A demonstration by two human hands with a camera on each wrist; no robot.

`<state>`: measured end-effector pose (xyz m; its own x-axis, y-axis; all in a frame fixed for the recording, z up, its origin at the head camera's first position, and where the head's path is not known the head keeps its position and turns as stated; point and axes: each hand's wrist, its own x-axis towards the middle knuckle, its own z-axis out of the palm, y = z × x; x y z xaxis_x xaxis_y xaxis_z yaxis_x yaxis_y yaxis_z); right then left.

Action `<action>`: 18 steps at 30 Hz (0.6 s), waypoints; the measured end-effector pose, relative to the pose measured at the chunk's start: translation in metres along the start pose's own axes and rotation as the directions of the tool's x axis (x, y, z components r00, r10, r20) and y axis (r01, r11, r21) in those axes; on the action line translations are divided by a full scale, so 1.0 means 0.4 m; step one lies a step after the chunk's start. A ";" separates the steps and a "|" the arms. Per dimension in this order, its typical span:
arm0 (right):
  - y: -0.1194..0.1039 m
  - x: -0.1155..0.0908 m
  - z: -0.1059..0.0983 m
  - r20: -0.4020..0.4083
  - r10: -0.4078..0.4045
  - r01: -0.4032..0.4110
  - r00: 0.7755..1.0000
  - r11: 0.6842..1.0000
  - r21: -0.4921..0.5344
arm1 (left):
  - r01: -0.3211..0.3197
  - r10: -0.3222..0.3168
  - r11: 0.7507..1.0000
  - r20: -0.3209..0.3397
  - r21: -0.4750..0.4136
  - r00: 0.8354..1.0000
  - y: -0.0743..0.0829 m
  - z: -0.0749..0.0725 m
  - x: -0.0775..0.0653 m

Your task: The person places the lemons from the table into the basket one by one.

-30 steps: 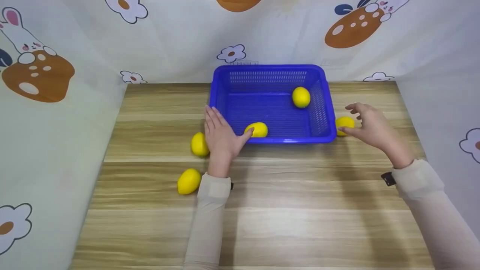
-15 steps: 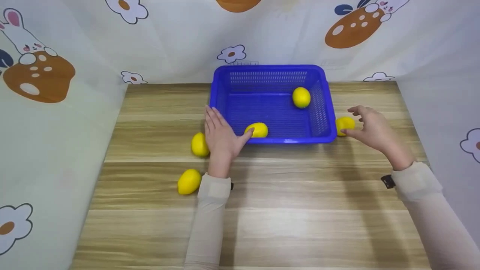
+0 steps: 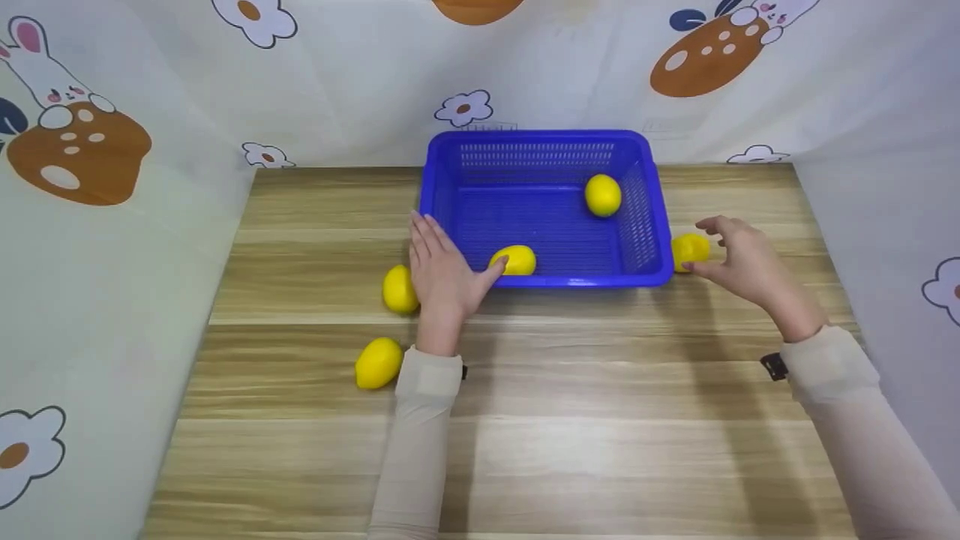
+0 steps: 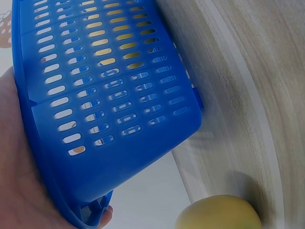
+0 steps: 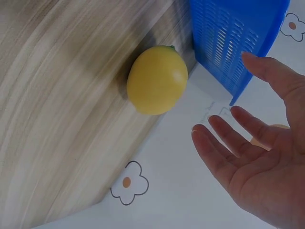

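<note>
My left hand point(image 3: 448, 274) rests on the front left corner of a blue slotted plastic basket point(image 3: 585, 281). Its fingers lie straight along the left rim, and the thumb reaches over the front rim by a lemon point(image 3: 517, 260) inside. A second lemon point(image 3: 603, 196) sits in the basket's right part. Just outside the right wall, a lemon point(image 3: 688, 250) lies on the table. My right hand point(image 3: 742, 259) is beside and above it, fingers loosely bent; the right wrist view shows the hand point(image 5: 257, 152) apart from that lemon point(image 5: 158, 80), holding nothing.
Left of my left hand, one lemon point(image 3: 400, 289) lies partly hidden on the wooden table point(image 3: 570, 435), and another lemon point(image 3: 379, 363) lies nearer me. A white printed curtain point(image 3: 360, 82) stands behind and at both sides. The basket is close to the back edge.
My right hand has drifted slightly down toward the front, staying beside the outer right lemon. The left hand, basket and lemons have kept their places.
</note>
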<state>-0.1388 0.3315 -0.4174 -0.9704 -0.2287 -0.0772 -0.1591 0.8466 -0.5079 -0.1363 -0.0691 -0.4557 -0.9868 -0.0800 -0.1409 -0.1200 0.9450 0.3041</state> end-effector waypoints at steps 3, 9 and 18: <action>0.005 0.001 0.003 0.002 0.001 -0.001 1.000 1.000 -0.001 | 0.003 -0.002 1.000 0.004 -0.005 1.000 0.000 0.000 0.000; 0.016 0.002 0.008 -0.001 -0.006 0.006 1.000 1.000 0.000 | 0.003 -0.002 1.000 -0.003 0.025 1.000 0.001 0.003 0.002; 0.033 0.003 0.013 -0.021 -0.028 0.028 0.999 1.000 -0.002 | 0.007 -0.007 1.000 -0.003 -0.007 1.000 0.001 0.000 0.001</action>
<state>-0.1413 0.3397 -0.4285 -0.9691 -0.2426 -0.0450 -0.1870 0.8410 -0.5077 -0.1366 -0.0687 -0.4558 -0.9863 -0.0873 -0.1402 -0.1274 0.9421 0.3101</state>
